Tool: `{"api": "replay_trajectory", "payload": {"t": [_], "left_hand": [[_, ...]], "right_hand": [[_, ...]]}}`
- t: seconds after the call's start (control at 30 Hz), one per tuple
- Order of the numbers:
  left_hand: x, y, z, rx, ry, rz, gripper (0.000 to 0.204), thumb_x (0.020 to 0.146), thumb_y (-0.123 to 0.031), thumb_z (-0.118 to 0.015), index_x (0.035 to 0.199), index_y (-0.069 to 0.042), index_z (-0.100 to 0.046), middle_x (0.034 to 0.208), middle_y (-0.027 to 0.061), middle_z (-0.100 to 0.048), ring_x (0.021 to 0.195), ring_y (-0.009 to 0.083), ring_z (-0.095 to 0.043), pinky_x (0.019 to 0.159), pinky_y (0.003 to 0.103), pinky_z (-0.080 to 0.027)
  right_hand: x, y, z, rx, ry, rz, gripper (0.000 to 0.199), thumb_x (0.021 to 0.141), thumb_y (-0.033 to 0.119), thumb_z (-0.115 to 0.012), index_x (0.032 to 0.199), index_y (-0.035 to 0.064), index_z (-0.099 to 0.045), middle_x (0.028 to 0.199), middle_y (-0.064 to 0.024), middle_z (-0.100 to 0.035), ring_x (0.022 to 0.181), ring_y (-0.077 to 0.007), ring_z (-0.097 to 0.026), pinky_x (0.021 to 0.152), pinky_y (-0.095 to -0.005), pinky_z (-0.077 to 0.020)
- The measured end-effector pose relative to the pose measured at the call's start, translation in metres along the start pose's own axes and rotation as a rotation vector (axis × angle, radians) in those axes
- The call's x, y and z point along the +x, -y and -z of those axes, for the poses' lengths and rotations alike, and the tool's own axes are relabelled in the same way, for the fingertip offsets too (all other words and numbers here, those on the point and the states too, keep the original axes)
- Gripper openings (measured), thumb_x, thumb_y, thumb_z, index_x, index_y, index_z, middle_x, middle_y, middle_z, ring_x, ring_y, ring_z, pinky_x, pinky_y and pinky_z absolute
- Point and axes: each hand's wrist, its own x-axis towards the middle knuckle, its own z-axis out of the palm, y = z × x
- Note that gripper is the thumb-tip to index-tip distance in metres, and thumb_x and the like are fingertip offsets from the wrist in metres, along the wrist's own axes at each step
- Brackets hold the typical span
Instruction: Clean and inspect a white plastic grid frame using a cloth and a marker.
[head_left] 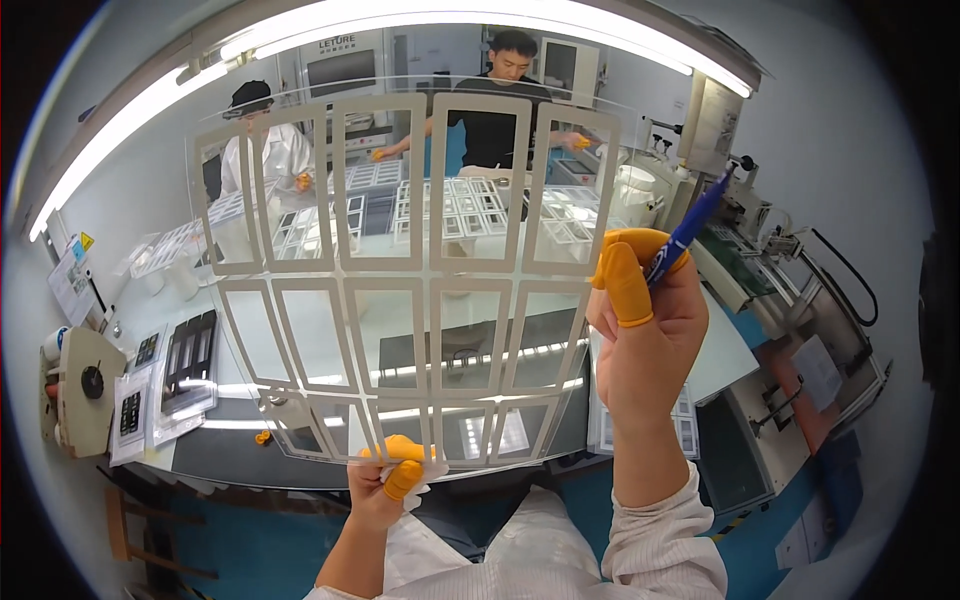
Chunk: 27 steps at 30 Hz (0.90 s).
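A large clear sheet [480, 274] printed with rows of pale grey rectangular frames is held up, tilted, in front of me. My left hand [378, 490] pinches its lower edge between thumb and fingers in orange finger cots, with a crumpled white cloth [416, 496] in the same grip. At the sheet's right edge, my right hand [655, 330] is closed around a blue marker pen [690, 228], whose upper end points up and right. Orange cots cover its thumb and forefinger. Whether those fingers also grip the sheet's edge is hard to tell.
Beyond the sheet, two people work across the glass-topped table [730, 350], among stacks of similar framed sheets [460, 205]. Dark panels in clear sleeves [188, 365] lie at the left, by an orange finger cot [263, 438]. Another framed sheet [686, 425] lies under my right forearm. Machinery [740, 260] stands right.
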Motion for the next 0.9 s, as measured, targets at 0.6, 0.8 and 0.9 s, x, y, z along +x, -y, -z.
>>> {"api": "replay_trajectory", "payload": {"t": [0.6,0.8,0.9], "left_hand": [[-0.005,-0.003,-0.004,-0.011,-0.007,0.080,0.017,0.074,-0.010,-0.061,0.085,0.003,-0.059,0.076,0.0104,-0.059,0.063,0.0145,-0.059,0.059,0.025,-0.050],[-0.004,-0.002,-0.003,0.006,0.014,0.064,0.017,0.074,-0.011,-0.061,0.084,0.003,-0.059,0.075,0.0106,-0.060,0.062,0.0146,-0.060,0.059,0.025,-0.050],[-0.003,-0.005,-0.006,-0.005,0.016,0.065,0.018,0.074,-0.011,-0.061,0.084,0.003,-0.059,0.075,0.0105,-0.060,0.061,0.0144,-0.059,0.058,0.024,-0.050]], "right_hand": [[-0.016,0.037,-0.002,0.136,-0.008,0.141,0.021,0.072,0.005,-0.063,0.090,-0.0014,-0.055,0.078,-0.0082,-0.060,0.069,-0.0113,-0.058,0.066,-0.0190,-0.0458],[-0.016,0.040,-0.003,0.164,-0.001,0.143,0.021,0.071,0.006,-0.064,0.090,-0.0010,-0.055,0.078,-0.0081,-0.060,0.069,-0.0113,-0.059,0.067,-0.0193,-0.0457],[-0.014,0.040,-0.003,0.167,0.002,0.137,0.022,0.071,0.006,-0.064,0.090,-0.0009,-0.055,0.078,-0.0081,-0.060,0.069,-0.0116,-0.059,0.066,-0.0193,-0.0458]]}}
